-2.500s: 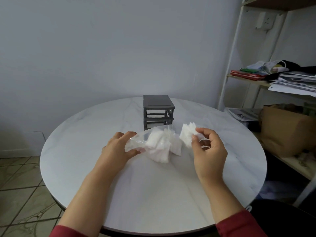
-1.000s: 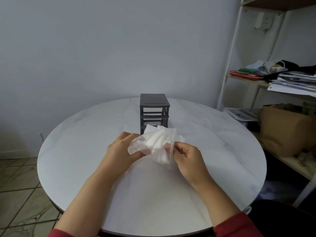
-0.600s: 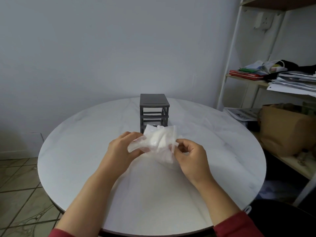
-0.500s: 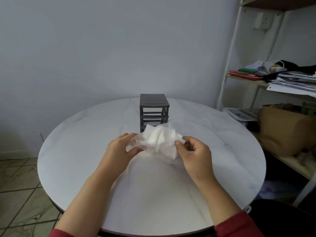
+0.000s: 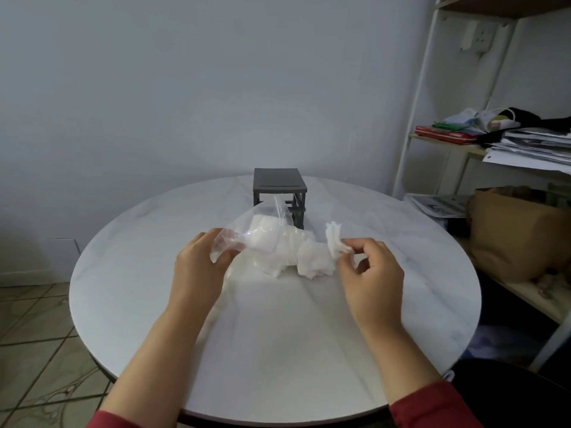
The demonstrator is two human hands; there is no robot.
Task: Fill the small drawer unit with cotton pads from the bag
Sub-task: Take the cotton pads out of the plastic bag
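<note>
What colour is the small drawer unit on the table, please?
Dark grey; the drawer unit shows best in the head view.

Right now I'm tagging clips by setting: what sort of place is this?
Most likely a lived-in room at home, not a lab: a round marble-look table against a bare wall, a white shelf unit piled with papers, and a tiled floor.

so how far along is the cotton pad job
Early. Done: the bag is open and a heap of pads spills from its mouth onto the table. In hand: the left hand grips one end of the bag, and the right hand pinches a few cotton pads just outside it. Left: no pads show in the drawer unit, though the bag hides its lower part.
</note>
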